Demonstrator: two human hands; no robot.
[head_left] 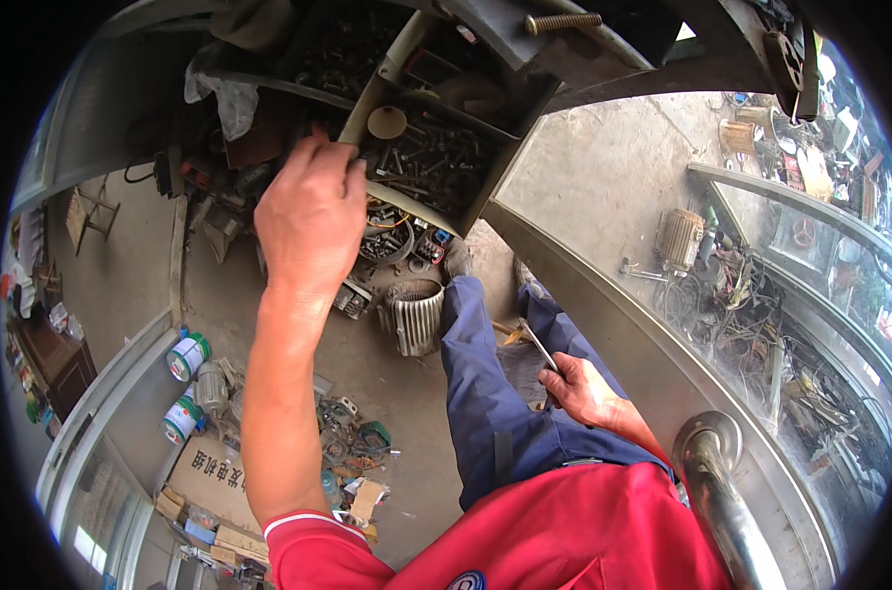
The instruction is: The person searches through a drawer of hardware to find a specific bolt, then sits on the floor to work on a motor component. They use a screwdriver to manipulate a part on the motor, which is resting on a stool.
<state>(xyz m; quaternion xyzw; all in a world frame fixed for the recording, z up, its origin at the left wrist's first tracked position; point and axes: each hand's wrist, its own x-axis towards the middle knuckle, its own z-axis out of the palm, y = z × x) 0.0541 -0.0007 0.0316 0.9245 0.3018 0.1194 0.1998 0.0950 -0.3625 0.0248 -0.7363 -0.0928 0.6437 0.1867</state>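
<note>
My left hand (pixel 311 211) reaches up to the left wall of a metal bin with compartments (pixel 359 116). Its fingers are curled and the tips are partly hidden, so what they grip, if anything, does not show. Inside the bin lie many dark bolts and screws (pixel 421 152), with a round tan disc (pixel 387 122) among them. Down by my lap, my right hand (pixel 585 393) is closed around a slim metal rod-like tool (pixel 537 344). The tool points up and away from me; its kind is too small to tell.
A long bolt (pixel 562 23) lies on the ledge above. Below the bin are a basket of wires (pixel 387 241) and a ribbed motor housing (pixel 412 317). A metal-framed partition (pixel 652 344) and a shiny steel pipe (pixel 726 492) stand at my right. Cartons and paint cans (pixel 188 356) sit lower left.
</note>
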